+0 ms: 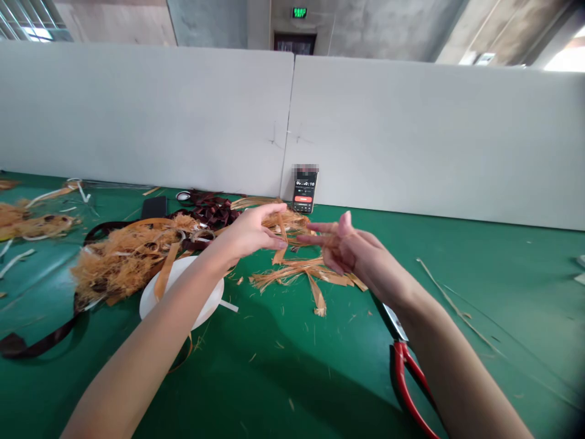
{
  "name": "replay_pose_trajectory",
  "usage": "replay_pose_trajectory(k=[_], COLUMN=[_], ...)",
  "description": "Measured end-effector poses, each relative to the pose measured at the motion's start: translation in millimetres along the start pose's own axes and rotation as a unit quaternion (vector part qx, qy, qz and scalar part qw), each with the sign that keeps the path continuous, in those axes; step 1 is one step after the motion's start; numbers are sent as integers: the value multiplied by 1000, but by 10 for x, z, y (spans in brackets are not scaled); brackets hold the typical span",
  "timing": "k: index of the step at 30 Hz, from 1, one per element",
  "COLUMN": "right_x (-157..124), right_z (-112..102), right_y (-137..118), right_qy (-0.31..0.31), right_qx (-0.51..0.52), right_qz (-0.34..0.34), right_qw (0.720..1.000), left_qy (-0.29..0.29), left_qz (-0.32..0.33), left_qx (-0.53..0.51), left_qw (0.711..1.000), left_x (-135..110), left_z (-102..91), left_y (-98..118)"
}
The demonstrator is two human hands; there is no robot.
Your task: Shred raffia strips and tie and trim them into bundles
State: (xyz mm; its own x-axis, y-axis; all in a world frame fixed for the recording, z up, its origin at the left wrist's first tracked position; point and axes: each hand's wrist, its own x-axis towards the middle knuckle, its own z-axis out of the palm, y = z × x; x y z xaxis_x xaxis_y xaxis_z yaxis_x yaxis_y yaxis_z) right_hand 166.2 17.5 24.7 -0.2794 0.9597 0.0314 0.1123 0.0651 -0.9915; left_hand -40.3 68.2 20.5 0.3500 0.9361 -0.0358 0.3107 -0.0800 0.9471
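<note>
My left hand (249,235) is raised over the middle of the green table. A short strip of tan ribbon (281,235) runs between its thumb and fingertips. Palm turned upward, my right hand (343,246) has two fingers stretched toward the strip and its thumb raised; I see nothing held in it. Frayed tan ribbon strips (315,286) lie on the table below both hands. Scissors with red handles (402,366) rest under my right forearm, which partly covers them. Under my left forearm, also partly covered, is a white ribbon spool (212,305) with a tan strip across it.
Frayed tan fibre (128,259) is heaped at left, beside dark brown ribbon (214,210) and a black phone (154,207). A lit phone (305,189) showing a timer leans on the white partition (411,134). Thin strands (452,305) lie at right.
</note>
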Motion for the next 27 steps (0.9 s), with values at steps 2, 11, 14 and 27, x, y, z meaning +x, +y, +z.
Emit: replay_pose_trajectory(k=[2,11,14,27], right_x=[-2,-28,47,-19], right_z=[1,19,22,80], right_y=[6,30,144,13], right_qy=[-58,-84,38,-29], right_qx=[-40,-85,-294,36], right_qz=[56,-155,-251,-144], right_qw=[996,981,921,989], left_qy=[3,-83,-119,19], left_qz=[0,22,36,-12], left_qx=[-5,-16,-27,-20], left_qw=[1000,996,992,1000], left_x=[-6,-54,-77,-96], left_z=[4,-6,0,-58], left_y=[16,64,86,163])
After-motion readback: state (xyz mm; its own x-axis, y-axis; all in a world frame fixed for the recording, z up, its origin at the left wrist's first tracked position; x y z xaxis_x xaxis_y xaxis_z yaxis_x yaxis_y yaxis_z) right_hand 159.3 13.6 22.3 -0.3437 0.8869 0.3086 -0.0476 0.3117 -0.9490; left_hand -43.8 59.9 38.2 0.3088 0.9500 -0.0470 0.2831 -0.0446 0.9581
